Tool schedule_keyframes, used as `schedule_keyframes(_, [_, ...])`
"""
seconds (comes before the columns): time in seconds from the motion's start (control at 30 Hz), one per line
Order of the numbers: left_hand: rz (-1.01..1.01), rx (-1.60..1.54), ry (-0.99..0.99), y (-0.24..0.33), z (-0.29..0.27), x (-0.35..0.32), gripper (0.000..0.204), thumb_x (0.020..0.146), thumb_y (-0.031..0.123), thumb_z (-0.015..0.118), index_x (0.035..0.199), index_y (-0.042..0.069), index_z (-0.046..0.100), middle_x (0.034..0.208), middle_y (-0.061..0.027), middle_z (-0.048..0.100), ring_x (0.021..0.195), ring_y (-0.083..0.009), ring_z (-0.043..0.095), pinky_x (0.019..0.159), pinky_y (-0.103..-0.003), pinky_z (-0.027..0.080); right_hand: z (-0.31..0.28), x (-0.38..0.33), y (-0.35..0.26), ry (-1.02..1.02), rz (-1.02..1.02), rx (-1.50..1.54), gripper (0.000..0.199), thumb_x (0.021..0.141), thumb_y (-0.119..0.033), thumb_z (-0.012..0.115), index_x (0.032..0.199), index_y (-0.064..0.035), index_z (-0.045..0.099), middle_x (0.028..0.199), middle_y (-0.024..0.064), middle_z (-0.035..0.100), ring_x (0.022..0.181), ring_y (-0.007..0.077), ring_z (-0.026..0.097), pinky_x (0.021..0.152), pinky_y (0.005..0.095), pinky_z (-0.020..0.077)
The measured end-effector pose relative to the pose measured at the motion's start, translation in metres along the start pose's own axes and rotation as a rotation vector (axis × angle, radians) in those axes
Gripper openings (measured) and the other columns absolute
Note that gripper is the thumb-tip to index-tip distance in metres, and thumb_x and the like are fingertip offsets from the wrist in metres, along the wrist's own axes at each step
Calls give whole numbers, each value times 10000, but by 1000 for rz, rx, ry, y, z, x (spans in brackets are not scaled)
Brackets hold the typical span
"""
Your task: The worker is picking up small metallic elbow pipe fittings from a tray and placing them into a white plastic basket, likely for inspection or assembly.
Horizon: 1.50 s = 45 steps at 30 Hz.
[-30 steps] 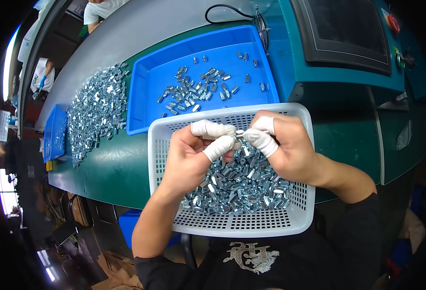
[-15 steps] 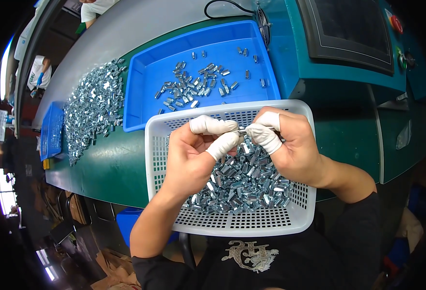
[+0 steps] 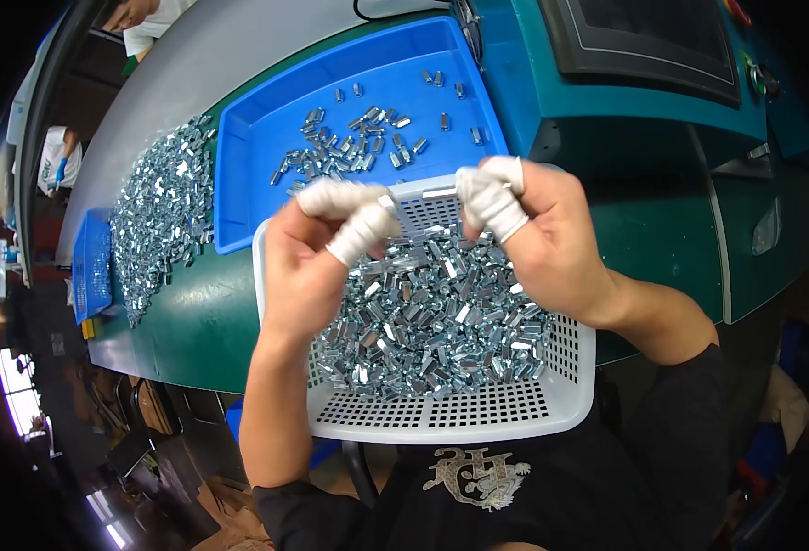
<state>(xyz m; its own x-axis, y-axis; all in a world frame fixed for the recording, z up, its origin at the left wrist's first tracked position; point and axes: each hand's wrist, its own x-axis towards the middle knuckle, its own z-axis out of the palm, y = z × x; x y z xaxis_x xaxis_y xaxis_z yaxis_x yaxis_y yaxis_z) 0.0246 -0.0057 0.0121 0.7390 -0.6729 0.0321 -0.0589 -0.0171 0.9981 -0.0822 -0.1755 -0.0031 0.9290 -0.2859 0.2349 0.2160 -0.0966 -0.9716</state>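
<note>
Head view shows small metal parts pinched at fingertip level above a white perforated basket [image 3: 441, 413], which is heaped with the same shiny metal pieces [image 3: 432, 312]. The left hand [image 3: 308, 266] is nearly closed, its white-capped fingertips [image 3: 354, 216] nipping a small part at their tips. The right hand [image 3: 542, 243] is likewise curled, its capped fingertips [image 3: 492, 197] pressed together on what appears to be a part; the object itself is too small to confirm.

Risk, as judged: the finger covers look smooth, and a slipped piece would drop into the heap and be lost among identical ones. The basket overhangs the near edge of the green bench [image 3: 202, 312]; a downward press could tip it.

Beyond, a blue tray [image 3: 257, 156] holds scattered pieces, and a loose pile [image 3: 161, 216] lies far left.
</note>
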Motion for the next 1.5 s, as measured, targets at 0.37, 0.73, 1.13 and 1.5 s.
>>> schedule_keyframes(0.37, [380, 1036, -64, -38, 31, -6, 70, 718, 69, 646, 781, 43, 630, 670, -79, 581, 612, -217, 557, 552, -334, 457, 1, -1, -1, -24, 60, 101, 285, 917, -130, 472, 673, 5, 536, 592, 13, 521, 558, 55, 444, 515, 213, 354])
schedule_keyframes(0.73, [379, 1164, -162, -34, 36, -11, 65, 678, 61, 612, 731, 45, 577, 742, -85, 568, 699, -249, 557, 616, -351, 468, 3, -2, 0, -24, 33, 104, 287, 919, -178, 491, 688, -19, 552, 591, -12, 524, 495, 12, 384, 447, 186, 291])
schedule_keyframes(1.13, [60, -207, 89, -5, 27, -20, 223, 834, 29, 594, 1052, -12, 579, 951, -110, 639, 839, -171, 624, 699, -280, 506, -1, -1, -7, -45, 126, 51, 220, 900, -139, 519, 760, 12, 597, 610, -7, 540, 557, 36, 457, 499, 197, 361])
schedule_keyframes(1.5, [-44, -217, -69, -7, 21, -22, 198, 851, 38, 567, 1043, -11, 580, 893, -106, 642, 785, -149, 616, 693, -280, 501, -1, -2, -6, -162, 123, 143, 209, 912, -114, 492, 763, 10, 570, 678, 8, 559, 632, 54, 482, 570, 209, 387])
